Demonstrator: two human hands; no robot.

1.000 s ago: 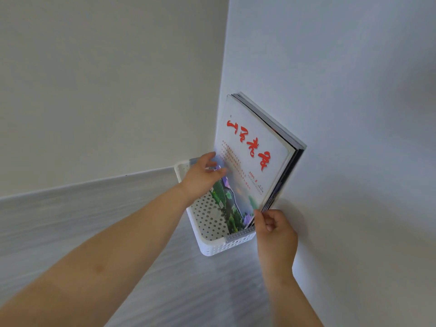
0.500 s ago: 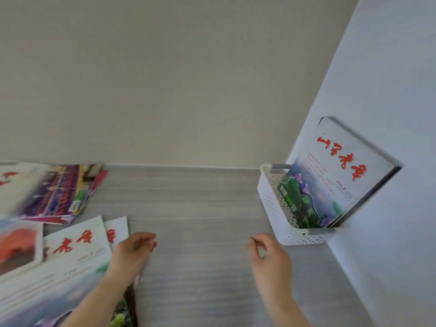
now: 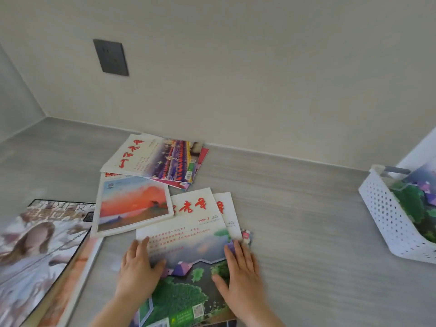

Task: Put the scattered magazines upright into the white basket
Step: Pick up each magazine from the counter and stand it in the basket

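Both hands lie flat and open on the top magazine (image 3: 188, 251), the one with the green foliage and purple shapes on its cover, and this magazine serves as the landmark for everything else. The left hand (image 3: 139, 270) rests palm down on its left edge, fingers spread loosely and pointing away from the person, thumb reaching inward over the cover; it grips nothing. The right hand (image 3: 240, 267) lies palm down along the right edge, fingers straight and close together, thumb angled in onto the green part; it too only presses, holding nothing. Both forearms come in from the bottom of the view, slanting slightly toward each other. A second magazine (image 3: 226, 213) with the same red title peeks out from under the landmark's right side. Just beyond its far left corner lies a sunset magazine (image 3: 133, 204), overlapping it, and farther behind that a fanned stack (image 3: 155, 159) near the wall (image 3: 259, 67). To the landmark's left lies a large portrait magazine (image 3: 37, 253) over another one. Well apart to its right stands the white basket (image 3: 387, 215), with magazines already in it. Everything rests on the grey table (image 3: 302, 232). A dark socket (image 3: 111, 57) sits on the wall.
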